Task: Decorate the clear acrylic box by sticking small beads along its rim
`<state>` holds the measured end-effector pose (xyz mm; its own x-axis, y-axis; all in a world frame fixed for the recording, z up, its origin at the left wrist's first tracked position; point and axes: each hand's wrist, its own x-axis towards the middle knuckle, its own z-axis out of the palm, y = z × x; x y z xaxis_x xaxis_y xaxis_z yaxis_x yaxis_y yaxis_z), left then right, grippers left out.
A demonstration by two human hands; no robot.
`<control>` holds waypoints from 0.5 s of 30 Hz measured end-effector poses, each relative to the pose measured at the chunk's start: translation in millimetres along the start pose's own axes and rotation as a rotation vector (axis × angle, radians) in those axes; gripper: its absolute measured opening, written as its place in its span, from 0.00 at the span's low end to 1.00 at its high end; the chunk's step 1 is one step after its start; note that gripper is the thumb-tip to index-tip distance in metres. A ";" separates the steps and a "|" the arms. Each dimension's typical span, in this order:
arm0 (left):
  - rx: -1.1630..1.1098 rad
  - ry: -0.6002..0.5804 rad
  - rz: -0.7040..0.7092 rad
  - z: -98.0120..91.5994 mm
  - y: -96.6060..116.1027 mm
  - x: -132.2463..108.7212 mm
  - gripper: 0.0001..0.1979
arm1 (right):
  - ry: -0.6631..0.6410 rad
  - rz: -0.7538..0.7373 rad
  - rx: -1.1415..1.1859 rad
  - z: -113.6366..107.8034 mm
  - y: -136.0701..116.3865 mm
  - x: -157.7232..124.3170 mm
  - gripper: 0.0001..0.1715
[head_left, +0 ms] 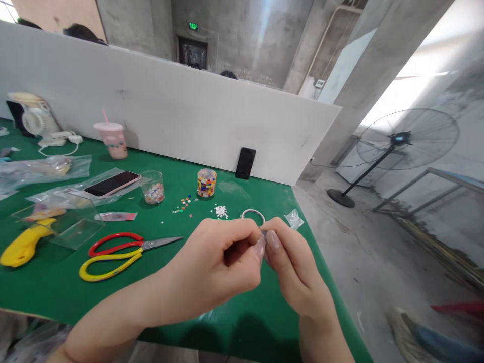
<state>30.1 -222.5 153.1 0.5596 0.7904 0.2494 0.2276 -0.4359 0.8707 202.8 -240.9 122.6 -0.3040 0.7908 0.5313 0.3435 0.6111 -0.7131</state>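
My left hand [227,257] and my right hand [295,267] meet above the table, thumbs and forefingers pinched close together. What sits between the fingertips is too small and hidden to make out. A thin silvery ring [252,210] shows just beyond the fingers; I cannot tell whether it is held or lies on the table. Beyond the left hand is a small pile of white beads [221,212], with scattered coloured beads [185,202] to its left. A clear cup [152,188] holds more beads. Scissors [141,247] with red and yellow handles lie left of my left hand.
On the green table [196,322] stand a stack of multicoloured bands [206,183] and a pink cup [112,141]. A phone [245,163] leans on the white partition [170,111]; another phone [112,183] lies flat. Farther left are a clear box [75,227] and yellow tool [28,244].
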 end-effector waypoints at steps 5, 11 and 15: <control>-0.031 -0.027 -0.027 -2.4 3.2 -1.4 0.13 | -0.050 0.128 0.217 -0.8 -3.1 0.7 0.20; -0.053 -0.046 -0.033 -6.3 5.7 -1.0 0.12 | -0.046 0.183 0.461 -0.6 -7.0 1.6 0.24; 0.013 -0.004 -0.030 -11.9 3.6 -0.2 0.12 | -0.036 0.181 0.519 -1.2 -5.4 2.4 0.23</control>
<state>21.3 -219.1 161.2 0.5552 0.8017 0.2214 0.2549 -0.4174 0.8722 201.3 -242.2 128.2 -0.3140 0.8745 0.3696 -0.0875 0.3610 -0.9285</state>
